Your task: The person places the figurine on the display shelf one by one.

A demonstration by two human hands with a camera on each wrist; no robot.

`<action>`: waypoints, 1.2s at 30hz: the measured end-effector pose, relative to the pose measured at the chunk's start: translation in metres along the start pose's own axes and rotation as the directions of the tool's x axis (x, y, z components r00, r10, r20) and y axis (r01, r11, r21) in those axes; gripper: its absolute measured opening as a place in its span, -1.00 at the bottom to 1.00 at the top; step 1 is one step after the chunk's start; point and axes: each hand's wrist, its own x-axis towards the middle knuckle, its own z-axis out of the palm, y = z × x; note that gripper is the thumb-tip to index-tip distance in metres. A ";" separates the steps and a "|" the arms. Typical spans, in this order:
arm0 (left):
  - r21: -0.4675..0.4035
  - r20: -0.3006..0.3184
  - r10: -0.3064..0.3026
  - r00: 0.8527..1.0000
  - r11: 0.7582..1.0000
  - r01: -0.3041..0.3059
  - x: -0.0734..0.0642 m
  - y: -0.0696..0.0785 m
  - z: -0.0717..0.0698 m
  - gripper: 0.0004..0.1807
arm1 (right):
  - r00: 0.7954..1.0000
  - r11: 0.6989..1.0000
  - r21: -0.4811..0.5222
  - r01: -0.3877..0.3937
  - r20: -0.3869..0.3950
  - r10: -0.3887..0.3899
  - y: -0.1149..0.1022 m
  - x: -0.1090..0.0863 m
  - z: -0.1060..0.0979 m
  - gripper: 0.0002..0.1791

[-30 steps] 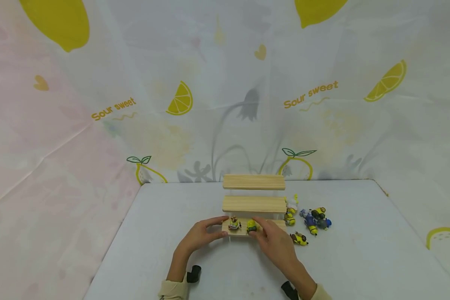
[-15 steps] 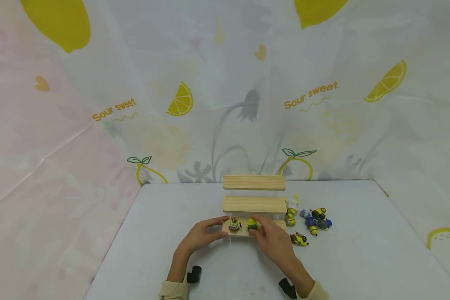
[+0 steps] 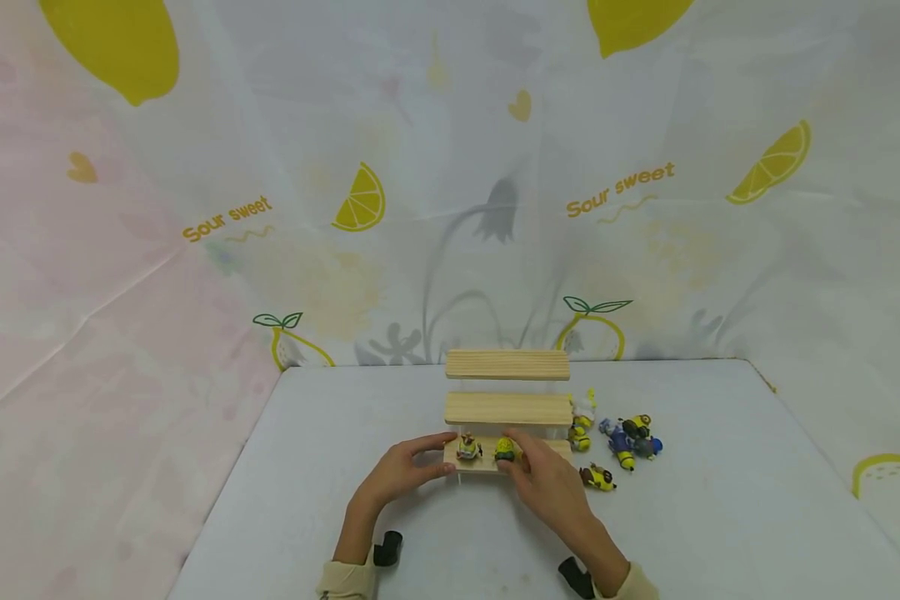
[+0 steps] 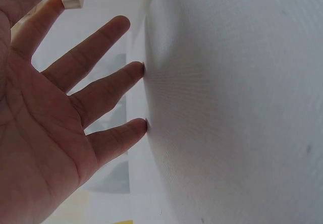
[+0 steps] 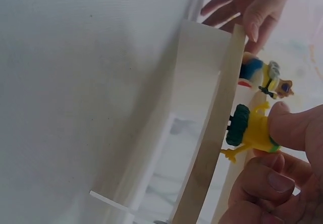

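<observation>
Right hand (image 3: 553,483): my thumb and forefinger are clamped on the yellow toy (image 5: 258,133) by its upper body, other fingers folded beneath.
Toy's place: between those fingertips, upright at the lowest board (image 5: 204,158) of the wooden shelf (image 3: 508,408); whether its feet bear weight I cannot tell.
Weight: light, I judge, needing only a mild squeeze.
Feel: probably moulded plastic, stiff, smooth enough to slip if pinched off-centre.
Best hold: the yellow trunk, above the green skirt (image 5: 238,125), leaving the feet free below my fingertips.
Thin arms: sticking out past my fingers, likely the weakest part, a poor place to grip.
Balance: small feet under a broad body; a hurried release could tip it.
Left hand (image 3: 401,471): thumb and forefinger hold that board's end, other fingers spread apart.
Crowned toy (image 3: 468,447): on the same board, between my two hands; a nudge might topple it.
Loose toys (image 3: 621,442): on the table (image 3: 285,467), right of my right fingers, clear of their touch.
</observation>
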 end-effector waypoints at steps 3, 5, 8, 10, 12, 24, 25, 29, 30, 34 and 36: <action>0.002 -0.001 0.002 1.000 1.000 -0.002 0.000 0.000 0.000 -0.41 | 1.000 1.000 0.007 0.001 0.003 -0.001 -0.001 0.000 -0.001 -0.46; 0.001 -0.003 0.003 1.000 1.000 -0.003 0.000 0.000 0.000 -0.40 | 1.000 1.000 0.005 0.004 0.002 -0.004 -0.001 -0.001 -0.002 -0.45; -0.002 -0.002 0.001 1.000 1.000 -0.001 0.001 -0.001 0.001 -0.39 | 1.000 1.000 -0.012 0.015 -0.007 -0.015 -0.001 -0.002 -0.004 -0.44; -0.006 -0.001 -0.007 1.000 1.000 0.007 0.001 -0.002 0.002 -0.38 | 1.000 1.000 -0.023 0.020 -0.009 -0.021 -0.001 -0.003 -0.007 -0.43; -0.004 0.001 -0.009 1.000 1.000 0.009 0.001 -0.002 0.002 -0.38 | 1.000 0.999 -0.027 0.022 -0.007 -0.023 0.000 -0.004 -0.009 -0.43; 0.015 0.003 -0.022 1.000 1.000 0.021 0.001 -0.001 0.002 -0.38 | 0.998 0.998 -0.029 -0.055 -0.003 0.055 0.018 -0.010 -0.033 -0.47; 0.014 0.003 -0.023 1.000 1.000 0.023 0.001 -0.002 0.002 -0.38 | 0.998 0.998 -0.030 -0.055 -0.009 0.054 0.020 -0.011 -0.035 -0.47; 0.024 0.000 -0.020 1.000 1.000 0.020 0.001 -0.001 0.001 -0.38 | 0.999 0.997 -0.063 -0.036 -0.039 0.033 0.028 -0.014 -0.043 -0.47; 0.026 0.000 -0.018 1.000 0.999 0.018 0.001 -0.001 0.001 -0.38 | 0.999 0.997 -0.069 -0.036 -0.038 0.034 0.030 -0.015 -0.046 -0.47; 0.029 0.000 -0.020 1.000 0.999 0.020 0.000 -0.001 0.001 -0.38 | 0.999 0.995 -0.090 -0.048 -0.025 0.046 0.038 -0.018 -0.056 -0.48; 0.027 0.001 -0.021 1.000 0.999 0.021 0.000 -0.001 0.001 -0.38 | 0.998 0.993 -0.099 -0.059 -0.023 0.057 0.041 -0.019 -0.061 -0.49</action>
